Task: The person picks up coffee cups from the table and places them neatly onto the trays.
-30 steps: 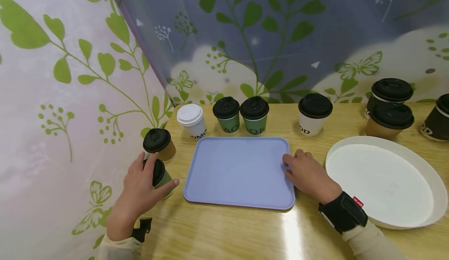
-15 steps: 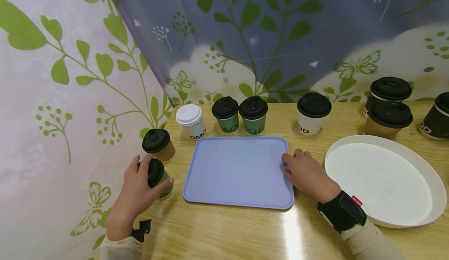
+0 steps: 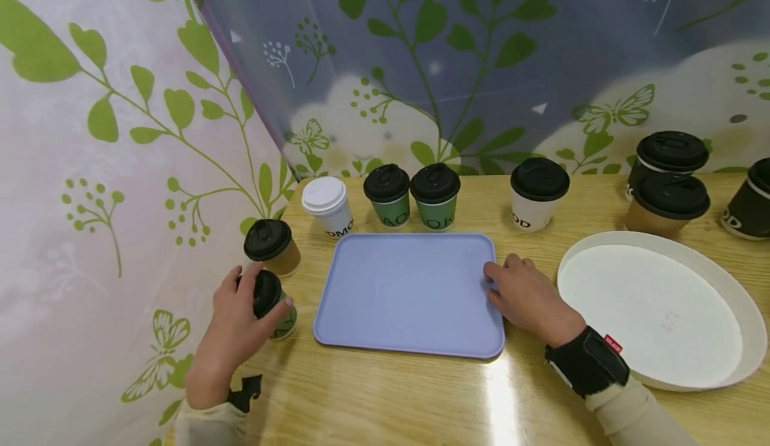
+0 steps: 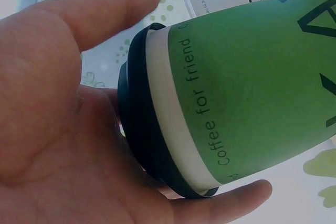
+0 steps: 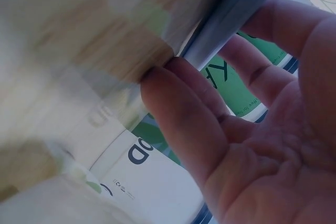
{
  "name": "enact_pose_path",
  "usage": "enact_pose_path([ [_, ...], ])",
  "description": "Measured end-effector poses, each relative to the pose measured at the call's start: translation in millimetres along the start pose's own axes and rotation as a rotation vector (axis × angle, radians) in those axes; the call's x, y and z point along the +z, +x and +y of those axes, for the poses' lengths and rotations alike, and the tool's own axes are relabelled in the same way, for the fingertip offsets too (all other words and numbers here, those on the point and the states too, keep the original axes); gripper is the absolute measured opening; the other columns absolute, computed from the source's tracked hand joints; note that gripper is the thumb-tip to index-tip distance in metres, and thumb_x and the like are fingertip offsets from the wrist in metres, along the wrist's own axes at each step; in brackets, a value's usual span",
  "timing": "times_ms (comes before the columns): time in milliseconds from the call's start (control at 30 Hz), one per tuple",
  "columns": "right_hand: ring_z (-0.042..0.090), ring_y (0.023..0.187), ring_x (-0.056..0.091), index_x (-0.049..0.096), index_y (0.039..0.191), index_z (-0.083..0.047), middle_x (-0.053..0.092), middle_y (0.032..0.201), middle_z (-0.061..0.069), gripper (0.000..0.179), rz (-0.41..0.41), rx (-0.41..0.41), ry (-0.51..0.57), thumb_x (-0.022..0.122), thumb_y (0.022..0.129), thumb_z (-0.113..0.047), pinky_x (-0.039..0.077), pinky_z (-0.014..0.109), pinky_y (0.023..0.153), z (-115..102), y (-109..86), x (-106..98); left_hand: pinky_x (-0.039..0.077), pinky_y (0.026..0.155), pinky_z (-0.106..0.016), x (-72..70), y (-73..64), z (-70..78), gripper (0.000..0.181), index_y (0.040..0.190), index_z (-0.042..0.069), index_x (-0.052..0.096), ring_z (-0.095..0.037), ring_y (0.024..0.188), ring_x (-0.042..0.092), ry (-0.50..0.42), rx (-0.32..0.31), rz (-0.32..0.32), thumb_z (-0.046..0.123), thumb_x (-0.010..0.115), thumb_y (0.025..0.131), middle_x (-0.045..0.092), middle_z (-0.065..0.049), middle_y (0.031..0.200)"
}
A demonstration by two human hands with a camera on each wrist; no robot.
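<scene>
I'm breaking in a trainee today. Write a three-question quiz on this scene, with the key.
1. Fill in the small print on the green cup nearest the left hand: "Coffee for ___".
2. True or false: the right hand touches the right edge of the blue tray.
3. What colour is the lid of the cup just beyond the tray's far left corner? A) black B) white C) green

Key: 1. friend; 2. true; 3. B
</scene>
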State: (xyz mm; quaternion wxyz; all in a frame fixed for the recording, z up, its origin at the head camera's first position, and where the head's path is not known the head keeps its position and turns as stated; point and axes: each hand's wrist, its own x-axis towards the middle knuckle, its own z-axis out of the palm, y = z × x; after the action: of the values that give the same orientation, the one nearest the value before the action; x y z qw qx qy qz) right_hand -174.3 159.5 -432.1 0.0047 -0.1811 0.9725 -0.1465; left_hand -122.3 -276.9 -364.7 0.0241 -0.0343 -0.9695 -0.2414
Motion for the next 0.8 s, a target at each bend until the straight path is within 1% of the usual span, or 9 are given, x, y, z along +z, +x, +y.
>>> enact_pose_path([
  [133, 0.033, 0.084, 0.055, 0.067, 0.107, -0.007, 0.059, 0.097, 0.018, 0.014, 0.001, -0.005, 0.006, 0.072, 0.095, -0.014, 0.052, 0.046, 0.068, 1.0, 0.3, 0.3, 0.023, 0.105, -0.079, 1.3, -0.9, -1.9, 0.073, 0.156, -0.007, 0.031, -0.066, 0.142, 0.016, -0.001, 0.023, 0.015, 0.025, 0.067, 0.101, 0.016, -0.046, 0.155],
  [333, 0.032, 0.083, 0.055, 0.068, 0.107, -0.007, 0.059, 0.096, 0.018, 0.014, 0.005, -0.008, 0.004, 0.072, 0.095, -0.013, 0.051, 0.045, 0.067, 1.3, 0.6, -0.8, 0.025, 0.104, -0.076, 3.8, -0.8, -2.2, 0.071, 0.155, -0.007, 0.034, -0.066, 0.137, 0.023, 0.008, 0.052, 0.059, 0.023, 0.069, 0.1, 0.026, -0.043, 0.15],
  [433, 0.032, 0.083, 0.055, 0.068, 0.107, -0.007, 0.059, 0.097, 0.018, 0.014, -0.002, -0.005, 0.003, 0.072, 0.095, -0.014, 0.052, 0.045, 0.068, 1.0, 0.9, -1.3, 0.025, 0.104, -0.076, 4.3, -0.8, -1.1, 0.071, 0.154, -0.007, 0.035, -0.065, 0.136, 0.024, 0.008, 0.051, 0.067, 0.023, 0.07, 0.1, 0.029, -0.043, 0.149],
  [667, 0.032, 0.083, 0.055, 0.068, 0.107, -0.007, 0.06, 0.096, 0.018, 0.014, -0.002, -0.007, 0.01, 0.072, 0.095, -0.014, 0.052, 0.045, 0.068, 1.4, 0.5, -1.1, 0.027, 0.104, -0.074, 5.4, -0.8, 0.8, 0.072, 0.154, -0.006, 0.037, -0.064, 0.136, 0.024, 0.012, 0.032, 0.064, 0.027, 0.07, 0.1, 0.03, -0.04, 0.148],
  [800, 0.032, 0.083, 0.055, 0.068, 0.107, -0.007, 0.06, 0.097, 0.018, 0.014, 0.0, -0.009, 0.013, 0.073, 0.095, -0.014, 0.052, 0.046, 0.068, 1.6, 0.1, -1.1, 0.029, 0.103, -0.074, 5.8, -1.3, 0.9, 0.071, 0.154, -0.004, 0.039, -0.063, 0.136, 0.026, 0.011, 0.035, 0.075, 0.028, 0.071, 0.1, 0.032, -0.04, 0.147],
])
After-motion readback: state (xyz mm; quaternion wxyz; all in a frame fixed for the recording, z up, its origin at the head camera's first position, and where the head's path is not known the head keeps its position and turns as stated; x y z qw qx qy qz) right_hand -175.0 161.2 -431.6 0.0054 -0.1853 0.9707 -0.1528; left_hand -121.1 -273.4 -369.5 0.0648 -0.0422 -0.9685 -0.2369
